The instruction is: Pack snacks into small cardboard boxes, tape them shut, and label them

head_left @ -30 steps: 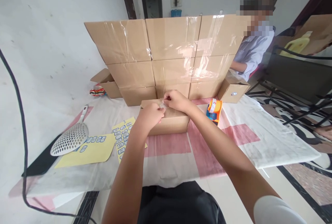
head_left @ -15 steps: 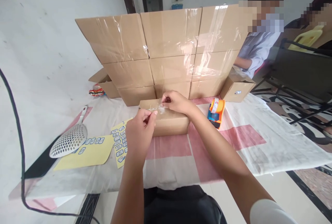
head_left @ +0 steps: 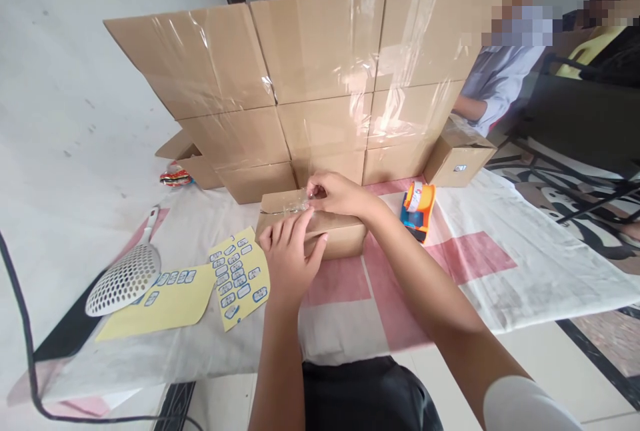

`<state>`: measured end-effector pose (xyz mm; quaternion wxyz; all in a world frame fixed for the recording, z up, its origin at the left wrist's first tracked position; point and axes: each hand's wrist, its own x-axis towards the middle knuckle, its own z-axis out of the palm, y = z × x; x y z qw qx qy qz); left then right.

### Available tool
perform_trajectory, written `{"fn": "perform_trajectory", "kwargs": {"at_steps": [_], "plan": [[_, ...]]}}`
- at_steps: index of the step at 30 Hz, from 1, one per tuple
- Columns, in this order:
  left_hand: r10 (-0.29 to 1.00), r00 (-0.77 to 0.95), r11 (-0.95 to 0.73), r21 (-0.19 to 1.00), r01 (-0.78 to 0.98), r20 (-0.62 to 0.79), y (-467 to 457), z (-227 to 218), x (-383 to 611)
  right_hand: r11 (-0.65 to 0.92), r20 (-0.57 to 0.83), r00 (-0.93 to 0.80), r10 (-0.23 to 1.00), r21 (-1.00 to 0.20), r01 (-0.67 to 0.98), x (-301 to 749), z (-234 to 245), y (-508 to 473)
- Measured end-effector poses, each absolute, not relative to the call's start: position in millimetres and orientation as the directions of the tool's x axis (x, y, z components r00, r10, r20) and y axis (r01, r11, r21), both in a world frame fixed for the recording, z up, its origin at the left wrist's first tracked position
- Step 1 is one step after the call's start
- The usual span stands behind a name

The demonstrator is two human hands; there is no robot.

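A small cardboard box [head_left: 345, 244] lies on the cloth-covered table in front of me. Clear tape [head_left: 295, 205], crinkled and shiny, runs over the seam of its top. My right hand [head_left: 340, 194] bends over the top with thumb and forefinger pinched at the tape's end. Stretched across the box's near left edge, my left hand [head_left: 287, 244] rests with its fingers extended and thumb apart, gripping nothing. An orange and blue tape dispenser [head_left: 419, 208] sits to the right of the box.
Taped cardboard boxes [head_left: 325, 44] form a wall behind. Open boxes stand at left [head_left: 200, 168] and right [head_left: 453, 164]. A white skimmer [head_left: 125, 278] and yellow sticker sheets [head_left: 250, 308] lie at left. Another person's arm [head_left: 470, 108] shows behind the right box.
My left hand has gone from a pinch near the tape to lying spread on the box, shifting right. My right hand stays at the tape. The camera view has tilted slightly.
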<state>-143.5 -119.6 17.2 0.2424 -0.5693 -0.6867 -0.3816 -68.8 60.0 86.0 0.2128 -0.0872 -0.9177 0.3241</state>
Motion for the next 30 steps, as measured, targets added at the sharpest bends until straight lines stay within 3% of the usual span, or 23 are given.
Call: {"fn": "perform_trajectory", "kwargs": {"at_steps": [11,17,23,30], "plan": [[0.613,-0.195,0.04,0.217,0.975,0.765,-123,10,-143,0.837,0.351,-0.895,0.276,-0.545,0.044,-67,84,60],[0.626,-0.205,0.047,0.226,0.973,0.752,-123,7,-143,0.838,0.283,-0.866,0.411,-0.491,0.237,-62,89,51],[0.621,-0.199,0.044,0.22,0.975,0.758,-124,6,-143,0.786,0.204,-0.87,0.449,-0.553,0.276,-62,90,47],[0.609,-0.211,0.042,0.234,0.971,0.764,-124,6,-141,0.745,0.239,-0.844,0.48,-0.619,0.249,-55,91,55]]}}
